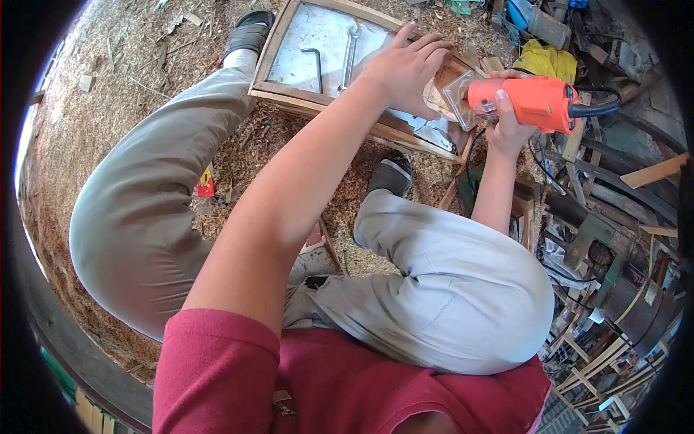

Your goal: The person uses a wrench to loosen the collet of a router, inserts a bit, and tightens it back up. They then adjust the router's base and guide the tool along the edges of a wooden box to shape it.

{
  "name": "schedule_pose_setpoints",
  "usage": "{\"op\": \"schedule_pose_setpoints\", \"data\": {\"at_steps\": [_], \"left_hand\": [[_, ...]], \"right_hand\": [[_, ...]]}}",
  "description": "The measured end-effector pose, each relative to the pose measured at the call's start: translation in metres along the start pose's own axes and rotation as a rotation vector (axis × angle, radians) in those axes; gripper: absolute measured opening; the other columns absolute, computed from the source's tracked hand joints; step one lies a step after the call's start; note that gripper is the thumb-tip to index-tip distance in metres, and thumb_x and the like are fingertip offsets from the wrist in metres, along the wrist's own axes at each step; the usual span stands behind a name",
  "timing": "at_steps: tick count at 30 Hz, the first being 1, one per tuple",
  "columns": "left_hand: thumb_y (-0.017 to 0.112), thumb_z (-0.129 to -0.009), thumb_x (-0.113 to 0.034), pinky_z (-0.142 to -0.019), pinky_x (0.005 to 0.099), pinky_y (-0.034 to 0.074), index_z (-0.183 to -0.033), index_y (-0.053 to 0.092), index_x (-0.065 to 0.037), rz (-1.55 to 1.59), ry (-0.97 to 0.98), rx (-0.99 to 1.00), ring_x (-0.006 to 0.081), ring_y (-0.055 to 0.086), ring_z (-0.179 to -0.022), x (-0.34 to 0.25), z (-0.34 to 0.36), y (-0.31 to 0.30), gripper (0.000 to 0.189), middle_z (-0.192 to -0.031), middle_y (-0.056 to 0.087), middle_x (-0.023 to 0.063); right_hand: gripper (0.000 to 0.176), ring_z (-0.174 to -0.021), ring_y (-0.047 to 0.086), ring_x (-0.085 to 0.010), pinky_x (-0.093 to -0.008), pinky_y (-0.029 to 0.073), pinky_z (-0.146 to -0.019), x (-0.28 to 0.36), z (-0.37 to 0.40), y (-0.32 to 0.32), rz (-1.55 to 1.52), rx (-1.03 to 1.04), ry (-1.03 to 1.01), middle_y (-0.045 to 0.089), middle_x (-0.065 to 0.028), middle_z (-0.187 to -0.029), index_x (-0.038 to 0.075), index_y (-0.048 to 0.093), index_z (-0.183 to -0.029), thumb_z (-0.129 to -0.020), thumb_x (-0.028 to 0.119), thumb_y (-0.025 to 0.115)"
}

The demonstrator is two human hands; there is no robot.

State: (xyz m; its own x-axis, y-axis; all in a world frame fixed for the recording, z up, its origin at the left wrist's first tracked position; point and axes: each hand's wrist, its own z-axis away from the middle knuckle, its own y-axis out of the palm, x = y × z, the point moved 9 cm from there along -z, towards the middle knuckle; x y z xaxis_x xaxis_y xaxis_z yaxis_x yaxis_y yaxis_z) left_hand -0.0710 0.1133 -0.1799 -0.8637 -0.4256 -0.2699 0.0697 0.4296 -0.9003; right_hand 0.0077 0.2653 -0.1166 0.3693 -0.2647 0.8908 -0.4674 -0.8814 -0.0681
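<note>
My right hand is wrapped round an orange trim router, which lies on its side with a black cord at its back end. The router's clear base plate faces my left hand. My left hand reaches over a shallow wooden box, fingers stretched out and thumb apart. Beside its palm is a pale piece of wood, close to the router's base; whether the hand presses on it is hidden. On the box's whitish surface lie a hex key and a combination wrench.
Sawdust and shavings cover the ground. My sandalled feet are near the box. A yellow cloth lies beyond the router. Wood scraps and machinery crowd the right side, with the cord trailing there.
</note>
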Motion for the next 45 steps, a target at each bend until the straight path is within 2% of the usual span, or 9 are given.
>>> {"op": "schedule_pose_setpoints", "data": {"at_steps": [8, 17, 20, 23, 26, 32, 35, 38, 45], "left_hand": [[0.071, -0.071, -0.073, -0.128, 0.0511, 0.013, -0.143, 0.045, 0.004, -0.004, -0.011, 0.021, 0.0241, 0.032, -0.153, 0.000, -0.001, 0.000, 0.109, -0.158, 0.045, 0.0132], [0.074, -0.071, -0.068, -0.128, 0.0529, 0.013, -0.141, 0.048, 0.002, 0.065, 0.006, 0.005, 0.0248, 0.033, -0.152, 0.000, -0.001, -0.003, 0.102, -0.156, 0.046, 0.0135], [0.074, -0.071, -0.068, -0.128, 0.0537, 0.014, -0.139, 0.049, 0.002, 0.031, 0.001, 0.012, 0.0250, 0.033, -0.152, -0.001, -0.001, -0.004, 0.100, -0.156, 0.046, 0.0139], [0.073, -0.071, -0.069, -0.128, 0.0541, 0.014, -0.137, 0.050, 0.002, 0.029, 0.015, -0.021, 0.0254, 0.033, -0.152, -0.001, -0.001, -0.005, 0.099, -0.156, 0.047, 0.0148], [0.073, -0.072, -0.069, -0.128, 0.0539, 0.014, -0.138, 0.050, 0.003, 0.007, 0.004, 0.021, 0.0254, 0.033, -0.152, -0.001, -0.001, -0.002, 0.101, -0.155, 0.047, 0.0151], [0.073, -0.071, -0.070, -0.128, 0.0534, 0.014, -0.143, 0.048, 0.002, 0.037, 0.001, 0.010, 0.0250, 0.033, -0.152, 0.000, -0.001, -0.003, 0.105, -0.156, 0.047, 0.0141], [0.073, -0.070, -0.071, -0.128, 0.0533, 0.014, -0.144, 0.047, 0.001, 0.009, -0.012, 0.017, 0.0247, 0.032, -0.153, 0.001, -0.001, 0.001, 0.107, -0.157, 0.046, 0.0133], [0.072, -0.070, -0.072, -0.128, 0.0531, 0.013, -0.145, 0.046, 0.001, 0.010, -0.015, 0.013, 0.0242, 0.031, -0.153, 0.001, -0.002, 0.001, 0.108, -0.158, 0.044, 0.0122], [0.072, -0.071, -0.072, -0.129, 0.0528, 0.012, -0.146, 0.045, 0.000, 0.010, -0.005, 0.006, 0.0239, 0.031, -0.153, 0.000, -0.002, 0.001, 0.108, -0.157, 0.044, 0.0124]], "right_hand": [[0.054, -0.107, 0.066, -0.0341, -0.0509, 0.056, -0.096, -0.002, 0.001, 0.000, -0.007, 0.011, 0.001, 0.061, -0.0180, -0.115, 0.000, 0.047, -0.130, -0.080, 0.002, 0.067], [0.054, -0.106, 0.067, -0.0354, -0.0528, 0.055, -0.096, -0.002, 0.002, -0.010, 0.044, 0.010, -0.008, 0.062, -0.0200, -0.114, 0.000, 0.045, -0.132, -0.081, 0.000, 0.066], [0.058, -0.109, 0.067, -0.0303, -0.0472, 0.053, -0.099, -0.004, 0.002, -0.012, -0.034, 0.009, -0.003, 0.063, -0.0154, -0.117, 0.002, 0.044, -0.134, -0.083, 0.003, 0.072], [0.057, -0.109, 0.067, -0.0302, -0.0476, 0.053, -0.100, -0.006, 0.000, -0.012, 0.004, 0.036, 0.011, 0.063, -0.0155, -0.117, 0.001, 0.044, -0.133, -0.083, 0.003, 0.072], [0.056, -0.108, 0.066, -0.0346, -0.0518, 0.055, -0.096, 0.000, 0.002, -0.007, 0.026, -0.007, -0.004, 0.063, -0.0200, -0.115, 0.001, 0.044, -0.134, -0.082, 0.002, 0.066], [0.060, -0.107, 0.066, -0.0336, -0.0511, 0.054, -0.097, -0.003, 0.000, -0.005, 0.029, 0.014, 0.015, 0.062, -0.0184, -0.116, 0.003, 0.041, -0.136, -0.082, 0.002, 0.067], [0.060, -0.107, 0.066, -0.0328, -0.0506, 0.054, -0.097, 0.000, -0.001, 0.000, 0.028, 0.021, 0.007, 0.061, -0.0176, -0.116, 0.003, 0.042, -0.136, -0.082, 0.003, 0.067], [0.054, -0.108, 0.066, -0.0281, -0.0456, 0.053, -0.098, 0.001, -0.001, 0.005, -0.058, 0.044, -0.026, 0.064, -0.0142, -0.116, 0.000, 0.048, -0.131, -0.082, 0.001, 0.072], [0.049, -0.107, 0.066, -0.0281, -0.0457, 0.054, -0.098, 0.001, -0.001, 0.002, -0.040, 0.027, -0.005, 0.064, -0.0136, -0.114, 0.000, 0.052, -0.126, -0.081, 0.000, 0.072]]}}
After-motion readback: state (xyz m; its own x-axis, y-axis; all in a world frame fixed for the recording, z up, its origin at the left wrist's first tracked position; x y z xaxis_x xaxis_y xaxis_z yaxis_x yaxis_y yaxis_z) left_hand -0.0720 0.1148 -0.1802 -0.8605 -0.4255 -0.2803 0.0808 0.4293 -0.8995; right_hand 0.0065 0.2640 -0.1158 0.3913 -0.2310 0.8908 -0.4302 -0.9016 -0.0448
